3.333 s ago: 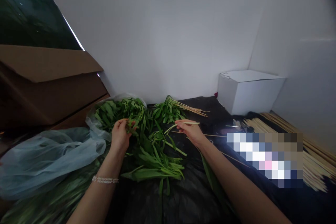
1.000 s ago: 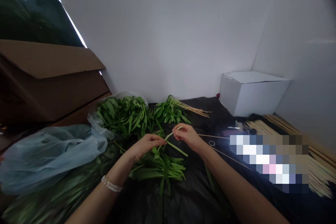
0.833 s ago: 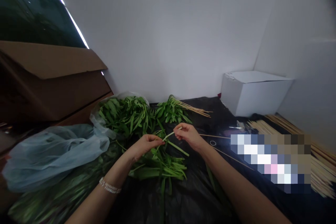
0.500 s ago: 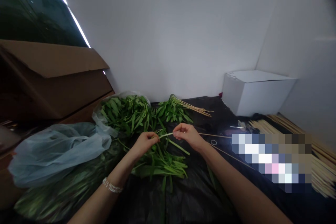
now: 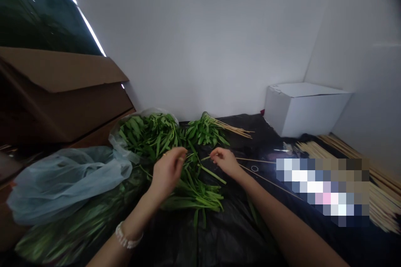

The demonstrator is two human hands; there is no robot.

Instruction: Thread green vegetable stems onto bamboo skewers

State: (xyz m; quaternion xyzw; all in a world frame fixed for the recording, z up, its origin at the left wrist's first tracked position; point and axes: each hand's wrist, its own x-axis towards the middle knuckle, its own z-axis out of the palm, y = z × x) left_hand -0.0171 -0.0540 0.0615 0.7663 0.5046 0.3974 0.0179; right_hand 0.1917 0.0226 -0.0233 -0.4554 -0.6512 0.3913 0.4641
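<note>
Your left hand is raised over the far left edge of the heap of leafy green stems, its fingers curled and close together. From this view, it can't be told whether they pinch anything. A beaded bracelet circles that wrist. Your right hand is just right of the heap, with thumb and fingertips together, clamped on a thin pale stem that points left toward the heap. Your hands are apart, and neither is touching the other.

Directly behind the heap lie a mass of greens in a clear plastic bag and a smaller bunch of greens with pale stalks, which fan out to the right. The heap rests on a black plastic sheet. Thin wooden skewers lie on that sheet to the right of the heap, and farther right is a large spread of wooden skewers, partly hidden by a pixelated patch. Left of the heap are a crumpled pale blue plastic bag and, behind it, a cardboard box. A white box stands well behind the heap, to the right.
</note>
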